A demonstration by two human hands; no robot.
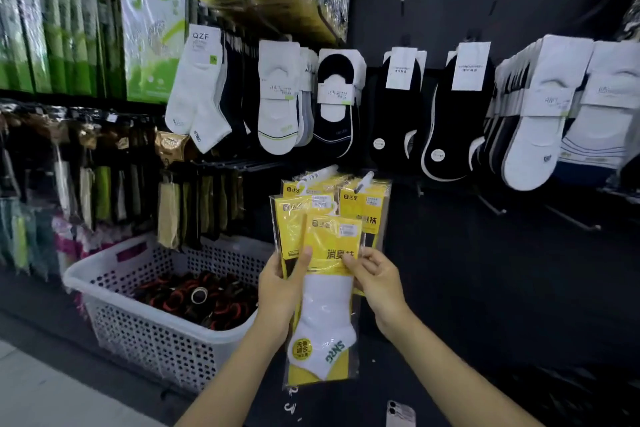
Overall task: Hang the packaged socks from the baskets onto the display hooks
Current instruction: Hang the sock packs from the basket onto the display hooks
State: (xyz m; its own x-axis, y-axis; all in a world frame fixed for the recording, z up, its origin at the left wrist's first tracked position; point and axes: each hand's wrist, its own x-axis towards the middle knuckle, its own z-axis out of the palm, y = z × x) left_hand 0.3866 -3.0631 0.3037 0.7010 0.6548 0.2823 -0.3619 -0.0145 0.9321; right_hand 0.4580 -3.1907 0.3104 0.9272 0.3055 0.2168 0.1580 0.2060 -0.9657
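Head view: at centre frame, the left hand (pixel 281 282) grips the left edge of a fanned stack of yellow sock packs (pixel 327 246), with its thumb on the front pack. The right hand (pixel 378 282) pinches the right edge of the stack. A white perforated basket (pixel 145 340) sits at lower left. Display hooks (pixel 575 218) project at right.

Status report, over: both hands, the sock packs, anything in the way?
Left hand grips the yellow sock packs, fanned. Right hand pinches the front pack. Bunch not yet hung. Bare hooks lower right, unobstructed.
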